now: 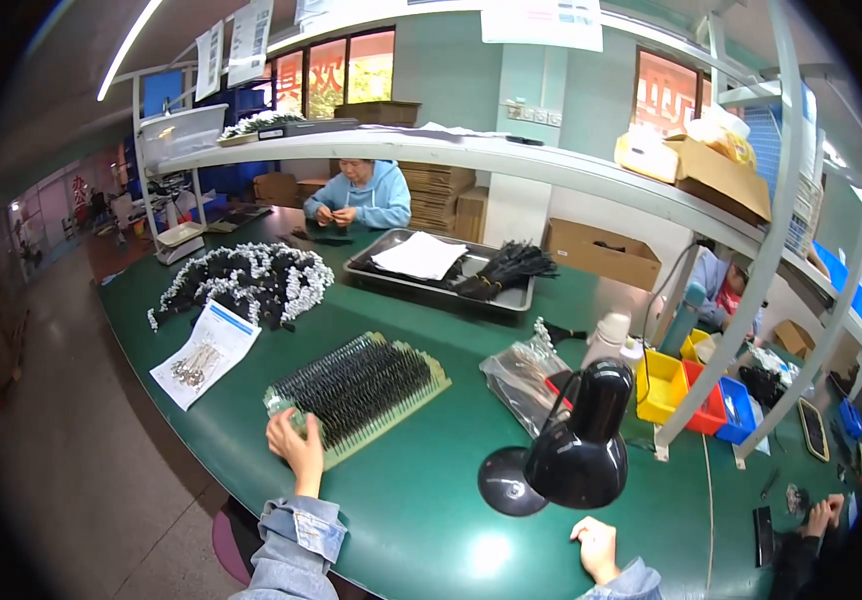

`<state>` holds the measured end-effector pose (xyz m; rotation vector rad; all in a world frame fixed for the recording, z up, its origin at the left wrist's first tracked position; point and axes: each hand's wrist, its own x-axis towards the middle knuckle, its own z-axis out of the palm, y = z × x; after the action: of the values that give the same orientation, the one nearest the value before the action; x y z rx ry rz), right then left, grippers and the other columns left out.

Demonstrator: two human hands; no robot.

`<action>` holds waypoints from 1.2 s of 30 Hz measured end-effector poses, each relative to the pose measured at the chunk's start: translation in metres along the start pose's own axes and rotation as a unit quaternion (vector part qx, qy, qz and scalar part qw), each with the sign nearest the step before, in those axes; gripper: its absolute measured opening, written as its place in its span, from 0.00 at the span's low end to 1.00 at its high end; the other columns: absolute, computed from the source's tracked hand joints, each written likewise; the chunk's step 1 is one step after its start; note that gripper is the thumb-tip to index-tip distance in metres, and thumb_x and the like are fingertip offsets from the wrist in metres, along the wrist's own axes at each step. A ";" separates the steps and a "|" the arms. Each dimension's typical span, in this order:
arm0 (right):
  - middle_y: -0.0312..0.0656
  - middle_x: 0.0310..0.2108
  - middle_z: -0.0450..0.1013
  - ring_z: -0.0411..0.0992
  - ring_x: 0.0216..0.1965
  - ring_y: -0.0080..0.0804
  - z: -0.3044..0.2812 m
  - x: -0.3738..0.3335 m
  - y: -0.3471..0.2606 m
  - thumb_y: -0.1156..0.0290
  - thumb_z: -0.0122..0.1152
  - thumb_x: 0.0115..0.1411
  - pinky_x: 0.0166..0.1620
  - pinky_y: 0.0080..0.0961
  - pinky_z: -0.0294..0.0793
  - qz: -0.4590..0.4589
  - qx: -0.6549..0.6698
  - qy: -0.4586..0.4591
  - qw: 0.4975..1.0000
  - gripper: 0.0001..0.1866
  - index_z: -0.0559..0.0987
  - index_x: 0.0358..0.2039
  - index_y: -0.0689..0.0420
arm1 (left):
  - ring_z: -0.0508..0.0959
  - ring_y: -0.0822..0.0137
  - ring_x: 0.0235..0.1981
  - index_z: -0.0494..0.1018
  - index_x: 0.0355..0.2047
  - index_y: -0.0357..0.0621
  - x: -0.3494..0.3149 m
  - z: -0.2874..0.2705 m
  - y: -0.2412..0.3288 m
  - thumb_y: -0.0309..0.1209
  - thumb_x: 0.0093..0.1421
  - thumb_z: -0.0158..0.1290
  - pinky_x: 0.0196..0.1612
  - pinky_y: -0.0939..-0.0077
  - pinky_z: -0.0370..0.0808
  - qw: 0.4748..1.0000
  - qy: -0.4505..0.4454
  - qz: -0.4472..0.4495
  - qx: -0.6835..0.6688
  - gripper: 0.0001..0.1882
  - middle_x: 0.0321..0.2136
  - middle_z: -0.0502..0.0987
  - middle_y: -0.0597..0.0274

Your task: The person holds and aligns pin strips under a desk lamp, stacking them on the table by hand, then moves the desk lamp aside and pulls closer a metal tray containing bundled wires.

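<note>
A pale green board (429, 392) carries dense rows of thin black parts (361, 385) and lies slanted on the green table in front of me. My left hand (296, 447) is closed on the near left corner of this board, thumb on top. What the fingertips do beneath the edge is hidden. My right hand (596, 546) rests near the table's front edge, right of the board and below the black desk lamp (581, 440). Its fingers are curled in, and I see nothing in them.
White-and-black parts (246, 280) are heaped at the left, beside a paper sheet (223, 335) with small metal pieces. Behind stands a metal tray (361, 262) with black bundles. A plastic bag (521, 380) and coloured bins (659, 388) lie right. Two co-workers sit across; another's hands (823, 515) show far right.
</note>
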<state>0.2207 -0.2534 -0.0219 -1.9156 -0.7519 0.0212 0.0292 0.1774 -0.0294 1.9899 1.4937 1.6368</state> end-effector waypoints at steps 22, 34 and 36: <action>0.58 0.58 0.33 0.30 0.60 0.48 0.361 0.155 -0.129 0.63 0.47 0.53 0.59 0.34 0.30 0.093 0.084 0.065 0.990 0.38 0.41 0.55 0.68 | 0.69 0.62 0.35 0.67 0.39 0.44 0.130 0.060 -0.084 0.45 0.49 0.50 0.40 0.68 0.61 0.955 -0.288 0.071 -0.015 0.22 0.28 0.71 0.59; 0.58 0.58 0.29 0.28 0.60 0.49 0.439 0.170 -0.161 0.62 0.48 0.52 0.59 0.33 0.29 0.055 0.090 -0.002 0.994 0.40 0.38 0.55 0.68 | 0.67 0.58 0.34 0.70 0.34 0.42 0.160 0.049 -0.117 0.51 0.50 0.46 0.40 0.63 0.59 0.962 -0.261 -0.033 0.078 0.24 0.28 0.69 0.57; 0.57 0.57 0.38 0.36 0.59 0.48 0.446 0.170 -0.163 0.63 0.49 0.52 0.58 0.33 0.36 0.036 0.109 0.002 0.993 0.36 0.45 0.55 0.66 | 0.67 0.58 0.34 0.70 0.33 0.41 0.161 0.055 -0.128 0.49 0.50 0.47 0.39 0.64 0.60 0.969 -0.230 -0.029 0.085 0.23 0.28 0.69 0.56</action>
<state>0.1274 0.2422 -0.0435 -1.7327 -0.6484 0.1386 -0.0157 0.3855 -0.0303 2.1911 1.5247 0.9541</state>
